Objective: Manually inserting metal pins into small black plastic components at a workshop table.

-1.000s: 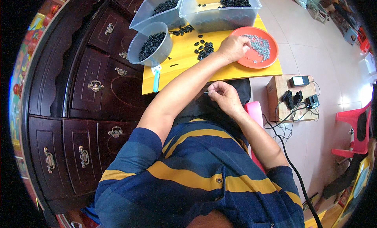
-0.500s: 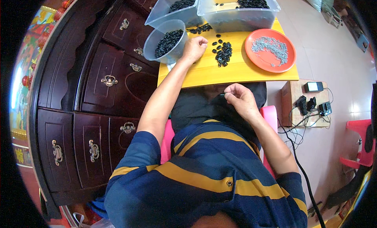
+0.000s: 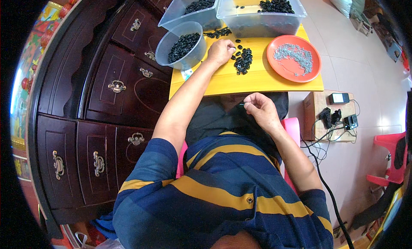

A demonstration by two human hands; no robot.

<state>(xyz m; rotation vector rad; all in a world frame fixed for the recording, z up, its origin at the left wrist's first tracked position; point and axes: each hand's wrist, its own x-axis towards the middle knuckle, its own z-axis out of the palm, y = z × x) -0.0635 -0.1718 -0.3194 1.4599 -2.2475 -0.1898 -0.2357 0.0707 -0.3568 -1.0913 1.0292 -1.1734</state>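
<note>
My left hand (image 3: 221, 53) rests over the yellow table, its fingers curled together beside a loose pile of black oval pieces (image 3: 243, 63). What its fingertips hold, if anything, is hidden. Below the table's near edge, over my lap, my right hand (image 3: 261, 109) pinches a small thin metal pin (image 3: 242, 104) between thumb and forefinger. Many similar silver pins (image 3: 296, 55) lie scattered in an orange-red plate (image 3: 281, 68) on the right of the table.
A round clear tub (image 3: 199, 52) of black pieces stands left of my left hand. Two clear bins (image 3: 262, 28) with more sit at the back. Dark wooden drawers (image 3: 105, 92) line the left. Right of the table, a box (image 3: 315, 120) carries chargers and cables.
My left hand has moved right, closer to the pile of black oval pieces. My right hand keeps its pinch on the pin almost in place. The view has shifted slightly.
</note>
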